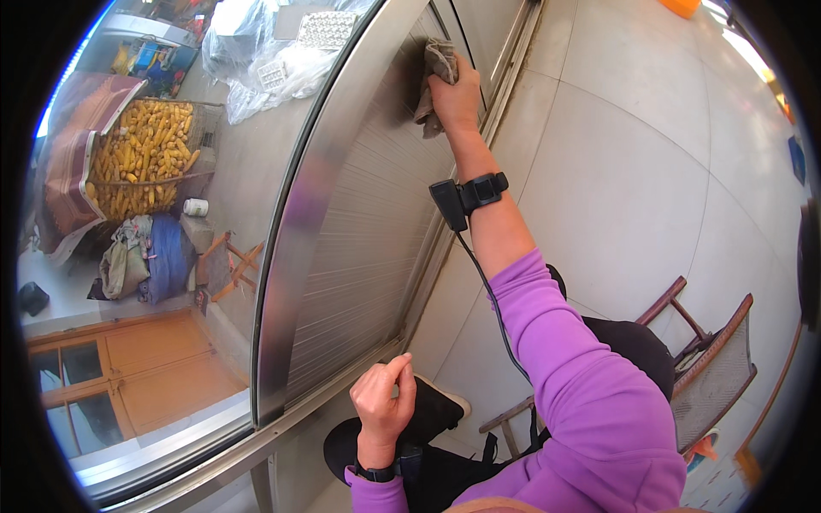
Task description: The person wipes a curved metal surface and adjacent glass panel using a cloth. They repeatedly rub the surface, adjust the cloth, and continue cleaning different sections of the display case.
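Observation:
My right hand (457, 96) grips a crumpled grey-brown cloth (439, 70) and presses it against the ribbed metal lower panel (365, 211) of a sliding glass door, near the panel's far end. A dark, wet-looking patch shows on the metal beside the cloth. My left hand (385, 394) is curled with its fingers closed and nothing visible in it, above my knee and apart from the door. A black strap with a small black box (450, 204) and a cable sits on my right forearm.
The metal door track (507, 96) runs along the tiled floor (616, 160). A folding chair (712, 378) with a woven seat stands at my right. Beyond the glass pane are corn cobs (144, 154) in a wire crib, plastic sheeting (250, 58) and wooden doors (154, 372).

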Motion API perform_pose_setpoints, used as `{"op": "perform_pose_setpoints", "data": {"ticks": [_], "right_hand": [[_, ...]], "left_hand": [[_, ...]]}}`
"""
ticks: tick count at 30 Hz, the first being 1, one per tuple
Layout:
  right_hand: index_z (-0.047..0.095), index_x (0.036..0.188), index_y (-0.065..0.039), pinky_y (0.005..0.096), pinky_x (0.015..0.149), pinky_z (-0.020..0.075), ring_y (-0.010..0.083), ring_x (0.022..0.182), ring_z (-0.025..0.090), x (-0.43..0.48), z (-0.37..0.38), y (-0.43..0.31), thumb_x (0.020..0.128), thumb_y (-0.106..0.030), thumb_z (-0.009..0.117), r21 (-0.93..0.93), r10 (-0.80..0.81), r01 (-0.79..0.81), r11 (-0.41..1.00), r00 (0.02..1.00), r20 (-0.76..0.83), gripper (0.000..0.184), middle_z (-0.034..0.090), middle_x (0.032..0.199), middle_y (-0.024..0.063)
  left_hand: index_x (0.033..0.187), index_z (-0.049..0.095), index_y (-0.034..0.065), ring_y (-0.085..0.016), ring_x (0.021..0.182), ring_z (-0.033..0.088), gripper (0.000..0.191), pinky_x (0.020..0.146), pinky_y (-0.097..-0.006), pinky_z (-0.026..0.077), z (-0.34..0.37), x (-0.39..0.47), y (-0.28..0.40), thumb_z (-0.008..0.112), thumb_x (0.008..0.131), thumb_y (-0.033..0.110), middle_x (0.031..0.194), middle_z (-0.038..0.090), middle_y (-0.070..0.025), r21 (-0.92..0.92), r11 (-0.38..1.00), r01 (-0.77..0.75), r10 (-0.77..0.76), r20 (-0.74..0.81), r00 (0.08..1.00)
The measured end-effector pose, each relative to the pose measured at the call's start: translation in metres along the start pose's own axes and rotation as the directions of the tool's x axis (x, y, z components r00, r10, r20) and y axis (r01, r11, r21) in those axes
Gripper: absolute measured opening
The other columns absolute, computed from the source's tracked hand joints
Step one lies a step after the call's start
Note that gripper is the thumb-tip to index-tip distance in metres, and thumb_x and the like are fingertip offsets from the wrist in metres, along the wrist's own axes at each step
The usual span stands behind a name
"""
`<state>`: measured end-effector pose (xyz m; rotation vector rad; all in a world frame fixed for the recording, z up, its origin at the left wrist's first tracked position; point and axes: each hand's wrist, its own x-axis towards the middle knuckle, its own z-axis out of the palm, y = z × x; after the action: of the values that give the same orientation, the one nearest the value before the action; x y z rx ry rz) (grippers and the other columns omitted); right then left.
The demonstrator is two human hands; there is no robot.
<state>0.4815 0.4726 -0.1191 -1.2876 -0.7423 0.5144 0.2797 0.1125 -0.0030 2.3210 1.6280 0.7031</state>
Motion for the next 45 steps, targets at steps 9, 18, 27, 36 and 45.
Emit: {"op": "perform_pose_setpoints", "data": {"ticks": [9, 18, 27, 36, 45], "right_hand": [[0.053, 0.138, -0.005, 0.0397, 0.087, 0.0489, 0.0339, 0.096, 0.057, -0.185, -0.008, -0.122, 0.076, 0.003, 0.067, 0.294, -0.036, 0.005, 0.956, 0.995, 0.098, 0.065, 0.048, 0.108, 0.0168], [0.056, 0.139, -0.014, 0.0412, 0.078, 0.0527, 0.0343, 0.092, 0.060, -0.266, -0.004, -0.040, 0.079, -0.002, 0.076, -0.128, 0.029, -0.026, 0.991, 0.999, 0.019, 0.064, 0.050, 0.110, 0.0134], [0.052, 0.141, -0.006, 0.0463, 0.089, 0.0516, 0.0391, 0.108, 0.061, -0.258, -0.008, 0.087, 0.077, -0.014, 0.070, -0.015, 0.720, -0.721, 0.693, 0.689, 0.086, 0.067, 0.052, 0.124, 0.0204], [0.056, 0.129, -0.001, 0.0419, 0.091, 0.0487, 0.0373, 0.104, 0.059, -0.248, -0.005, -0.123, 0.077, -0.004, 0.068, 0.304, 0.115, -0.149, 0.941, 0.985, 0.128, 0.053, 0.053, 0.112, 0.0186], [0.061, 0.127, -0.014, 0.0405, 0.070, 0.0530, 0.0326, 0.088, 0.062, -0.238, -0.008, -0.118, 0.076, -0.006, 0.077, 0.088, -0.112, 0.113, 0.990, 0.994, -0.016, 0.055, 0.055, 0.104, 0.0099]], "left_hand": [[0.099, 0.070, 0.0036, -0.023, 0.054, 0.058, 0.020, 0.051, -0.0333, 0.044, -0.009, -0.012, 0.007, 0.071, 0.081, -0.006, 0.066, 0.061, -0.0084, -0.026, 0.999, -0.035, 0.034, -0.061, 0.998], [0.099, 0.071, 0.0022, -0.022, 0.054, 0.055, 0.018, 0.051, -0.0319, 0.043, -0.022, -0.030, -0.001, 0.070, 0.083, -0.006, 0.065, 0.059, -0.0084, -0.033, 0.999, -0.014, 0.011, -0.100, 0.995], [0.100, 0.071, 0.0007, -0.018, 0.056, 0.058, 0.017, 0.054, -0.0289, 0.046, -0.029, -0.036, -0.005, 0.069, 0.085, -0.006, 0.069, 0.063, -0.0087, -0.102, 0.994, 0.047, -0.060, -0.134, 0.989], [0.099, 0.071, 0.0011, -0.018, 0.056, 0.058, 0.015, 0.054, -0.0286, 0.046, -0.027, -0.043, 0.006, 0.069, 0.086, -0.005, 0.070, 0.063, -0.0085, -0.093, 0.996, 0.002, -0.016, -0.144, 0.989], [0.102, 0.071, -0.0005, -0.016, 0.059, 0.061, 0.015, 0.057, -0.0276, 0.048, -0.032, -0.054, 0.001, 0.066, 0.088, -0.005, 0.072, 0.065, -0.0084, -0.041, 0.997, 0.059, -0.064, -0.118, 0.991]]}}
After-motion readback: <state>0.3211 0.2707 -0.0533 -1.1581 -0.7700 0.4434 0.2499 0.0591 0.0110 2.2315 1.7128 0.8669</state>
